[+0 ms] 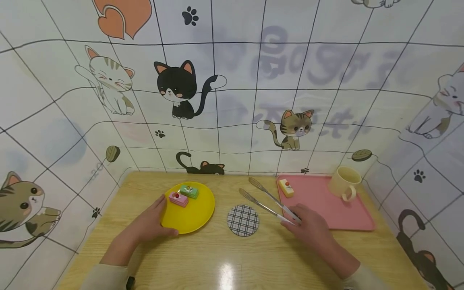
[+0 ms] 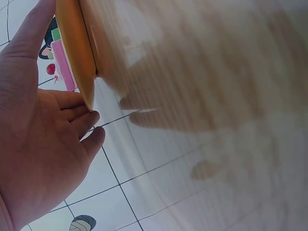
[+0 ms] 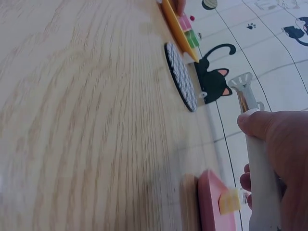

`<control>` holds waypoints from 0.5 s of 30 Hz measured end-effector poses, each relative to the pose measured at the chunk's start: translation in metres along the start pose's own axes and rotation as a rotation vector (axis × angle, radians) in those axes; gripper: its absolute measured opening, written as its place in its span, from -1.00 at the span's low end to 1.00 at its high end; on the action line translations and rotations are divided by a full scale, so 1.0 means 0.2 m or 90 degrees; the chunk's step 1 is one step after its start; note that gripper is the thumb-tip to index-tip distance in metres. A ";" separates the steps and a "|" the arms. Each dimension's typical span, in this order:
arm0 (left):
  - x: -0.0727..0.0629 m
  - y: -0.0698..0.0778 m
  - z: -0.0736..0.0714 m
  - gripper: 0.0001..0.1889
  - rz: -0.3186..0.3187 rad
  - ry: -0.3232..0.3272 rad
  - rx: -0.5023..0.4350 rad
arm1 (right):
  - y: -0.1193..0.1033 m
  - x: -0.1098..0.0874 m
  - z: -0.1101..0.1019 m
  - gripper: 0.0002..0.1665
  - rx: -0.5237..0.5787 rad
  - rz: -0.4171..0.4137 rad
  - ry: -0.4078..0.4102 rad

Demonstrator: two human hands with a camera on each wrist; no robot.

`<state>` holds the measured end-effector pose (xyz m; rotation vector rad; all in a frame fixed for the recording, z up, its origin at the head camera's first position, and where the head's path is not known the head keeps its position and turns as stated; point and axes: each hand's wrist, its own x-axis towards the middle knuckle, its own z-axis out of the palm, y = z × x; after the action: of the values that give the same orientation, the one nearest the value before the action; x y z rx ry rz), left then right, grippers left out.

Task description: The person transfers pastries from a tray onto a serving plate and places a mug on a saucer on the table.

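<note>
My left hand [image 1: 150,223] holds the rim of a yellow plate [image 1: 193,219], its fingers along the left edge and its thumb at the near edge. On the plate lie a pink toy cake slice [image 1: 178,199] with a red berry on top and a green toy cake slice [image 1: 189,191]. With my right hand [image 1: 311,227] I grip metal tongs [image 3: 262,178] by their pale handles. Their two arms stand apart, tips pointing to the far left, with nothing between them. A yellow toy cake slice [image 1: 286,188] sits at the pink tray's far left corner.
A pink tray [image 1: 315,201] lies at the right, bearing a cream mug [image 1: 346,181] near its far right corner. Between plate and tongs is a round checked coaster [image 1: 243,220]. Cat-printed walls [image 1: 235,100] enclose the wooden table [image 1: 203,257] at the back and sides.
</note>
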<state>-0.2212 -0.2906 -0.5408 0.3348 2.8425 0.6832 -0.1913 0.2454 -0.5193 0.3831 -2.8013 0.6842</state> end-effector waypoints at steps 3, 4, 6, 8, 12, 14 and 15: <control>0.00 0.00 0.00 0.50 -0.004 0.001 0.002 | 0.04 -0.02 -0.03 -0.61 -0.002 0.004 0.022; 0.01 -0.01 0.01 0.50 -0.005 0.000 0.003 | 0.06 -0.03 -0.04 -0.61 -0.002 0.010 0.026; 0.01 -0.01 0.01 0.50 -0.008 0.000 0.006 | 0.08 -0.04 -0.05 -0.60 -0.005 0.018 0.032; 0.01 -0.02 0.01 0.51 -0.009 0.000 0.006 | 0.11 -0.05 -0.08 -0.58 -0.006 0.027 0.033; 0.01 -0.03 0.01 0.51 -0.005 0.001 0.007 | 0.16 -0.07 -0.13 -0.56 -0.012 0.043 0.038; 0.01 -0.03 0.01 0.51 -0.006 0.001 0.007 | 0.18 -0.08 -0.14 -0.55 -0.015 0.053 0.043; 0.01 -0.03 0.01 0.51 -0.006 0.001 0.007 | 0.19 -0.08 -0.15 -0.54 -0.017 0.059 0.046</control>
<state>-0.2243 -0.2943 -0.5462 0.3222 2.8492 0.6658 -0.1823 0.2958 -0.5147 0.2203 -2.7709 0.6662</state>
